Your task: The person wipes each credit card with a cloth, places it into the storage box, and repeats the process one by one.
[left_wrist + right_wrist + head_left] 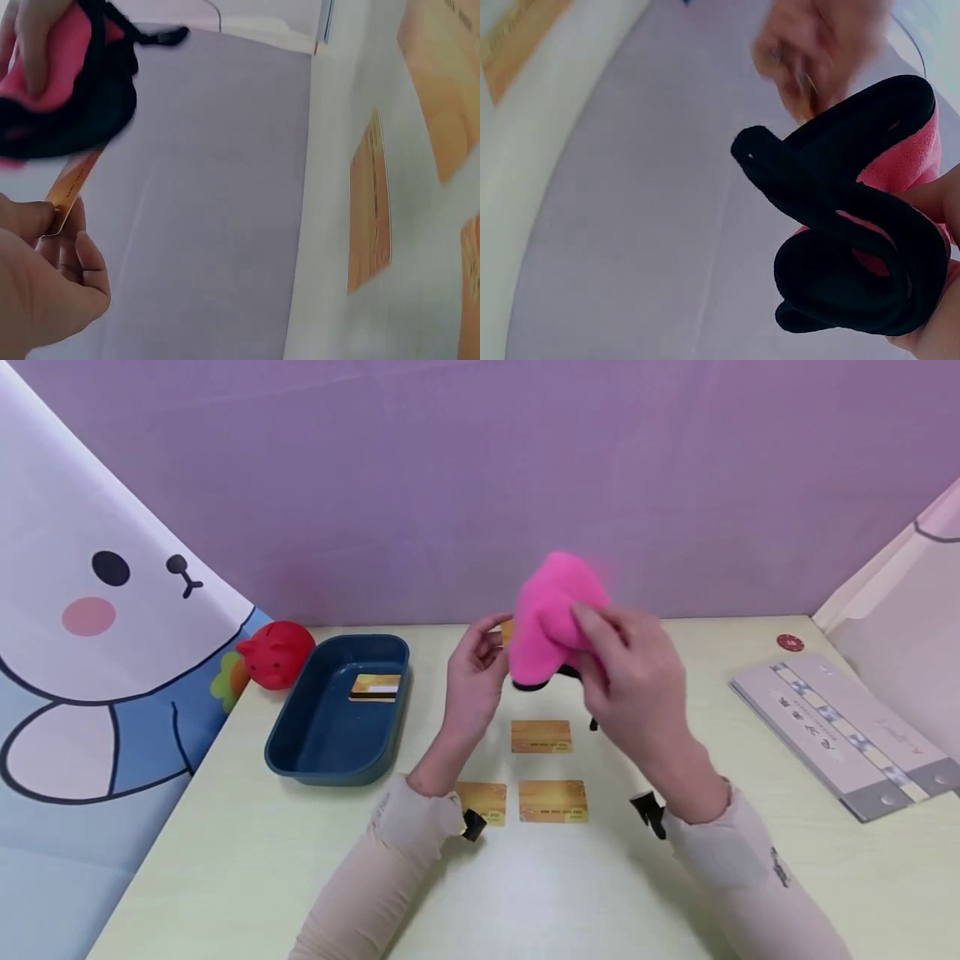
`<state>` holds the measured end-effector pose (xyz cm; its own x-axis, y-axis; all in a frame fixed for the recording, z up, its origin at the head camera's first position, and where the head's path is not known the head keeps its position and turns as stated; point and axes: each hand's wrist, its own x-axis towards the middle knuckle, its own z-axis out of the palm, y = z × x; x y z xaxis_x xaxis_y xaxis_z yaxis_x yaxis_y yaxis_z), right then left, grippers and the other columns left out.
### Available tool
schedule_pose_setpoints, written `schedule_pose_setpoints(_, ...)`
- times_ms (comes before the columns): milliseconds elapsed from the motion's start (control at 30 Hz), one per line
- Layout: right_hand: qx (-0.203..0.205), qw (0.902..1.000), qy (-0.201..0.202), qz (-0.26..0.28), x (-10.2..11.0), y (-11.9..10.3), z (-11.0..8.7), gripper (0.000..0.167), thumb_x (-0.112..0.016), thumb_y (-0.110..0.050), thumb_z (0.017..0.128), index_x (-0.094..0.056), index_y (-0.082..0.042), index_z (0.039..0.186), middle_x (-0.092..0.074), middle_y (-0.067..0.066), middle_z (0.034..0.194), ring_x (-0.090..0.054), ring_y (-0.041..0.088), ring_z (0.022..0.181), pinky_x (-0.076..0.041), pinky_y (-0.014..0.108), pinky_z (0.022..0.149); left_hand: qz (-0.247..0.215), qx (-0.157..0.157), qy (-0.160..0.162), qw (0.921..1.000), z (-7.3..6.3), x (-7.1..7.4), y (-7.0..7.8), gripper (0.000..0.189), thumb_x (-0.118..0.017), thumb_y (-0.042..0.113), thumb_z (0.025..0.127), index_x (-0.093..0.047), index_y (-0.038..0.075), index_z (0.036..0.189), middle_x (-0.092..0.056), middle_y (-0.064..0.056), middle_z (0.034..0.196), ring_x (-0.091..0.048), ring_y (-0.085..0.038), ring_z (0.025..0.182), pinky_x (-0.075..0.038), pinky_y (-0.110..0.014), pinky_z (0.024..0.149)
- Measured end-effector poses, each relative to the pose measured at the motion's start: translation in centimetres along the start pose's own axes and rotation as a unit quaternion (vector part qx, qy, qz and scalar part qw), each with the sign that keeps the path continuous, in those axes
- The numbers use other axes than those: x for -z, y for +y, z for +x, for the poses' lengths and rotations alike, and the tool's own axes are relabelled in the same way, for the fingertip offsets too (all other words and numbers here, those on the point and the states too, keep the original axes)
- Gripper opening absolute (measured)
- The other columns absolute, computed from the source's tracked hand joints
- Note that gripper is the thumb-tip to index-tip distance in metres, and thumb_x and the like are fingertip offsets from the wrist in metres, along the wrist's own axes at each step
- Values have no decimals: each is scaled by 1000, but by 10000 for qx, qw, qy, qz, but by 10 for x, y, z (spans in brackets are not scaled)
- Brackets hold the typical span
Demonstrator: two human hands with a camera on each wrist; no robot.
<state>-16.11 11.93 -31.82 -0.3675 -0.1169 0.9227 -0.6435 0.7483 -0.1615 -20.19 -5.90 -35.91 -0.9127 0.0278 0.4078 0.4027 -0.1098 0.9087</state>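
Note:
My left hand (472, 685) pinches a gold bank card (73, 182) by its end between thumb and fingers, raised over the table. My right hand (642, 685) grips a pink fuzzy cloth (547, 618) with black edging, bunched up beside the card. In the head view the cloth covers most of that card. The right wrist view shows the cloth's black trim (840, 187) hanging in loops. Whether cloth and card touch, I cannot tell. Below the hands, gold cards lie on the table: one upper card (542, 737), one lower card (553, 802), and a partly covered card (483, 802) by the left sleeve.
A dark blue tray (330, 768) stands to the left, with one gold card (375, 687) inside. Behind it sits a red piggy bank (277, 653). A grey folder-like booklet (847, 735) lies on the right, with a red chip (790, 642) beyond it. A purple curtain (450, 485) hangs behind the table.

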Motion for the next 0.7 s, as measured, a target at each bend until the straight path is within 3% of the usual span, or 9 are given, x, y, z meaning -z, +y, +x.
schedule_pose_setpoints(133, 303, 9981, -414, -347, -11, -8, -9, 28, -66, -7, 92, -71, -6, 119, -67, 20, 100, -60, 40, 77, -51, 49, 64, -47, -12, -84, 10000, -5, -4, 4, 32, -55, -8, 96, -58, -2, 128, -66, -23, 100, -62, -8, 84, -51, -21, 74)
schedule_pose_setpoints(333, 332, 9915, -979, -793, -16, -7, -18, 29, -61, -11, 95, -69, -8, 124, -64, 20, 102, -59, 40, 77, -51, 47, 62, 164, 99, -143, 9997, -9, -5, 8, 30, -55, -9, 95, -59, -2, 123, -65, -19, 95, -59, -11, 82, -51, -23, 74)
schedule_pose_setpoints(567, -47, 9927, -978, -699, -15, 1, -17, 33, -63, -8, 93, -69, -10, 125, -64, 22, 101, -58, 40, 77, -50, 47, 60, 418, 32, -337, 9986, -7, -3, 12, 32, -55, -10, 94, -59, 1, 124, -65, -23, 99, -58, -13, 79, -48, -22, 69)
schedule_pose_setpoints(700, -318, 9932, -891, -682, -10, 10, -12, 33, -62, -7, 92, -70, -9, 124, -65, 24, 101, -59, 41, 82, -51, 50, 63, 188, -101, -392, 9990, -5, -1, 16, 28, -62, -4, 95, -59, 0, 123, -66, -23, 95, -64, -12, 78, -53, -23, 73)
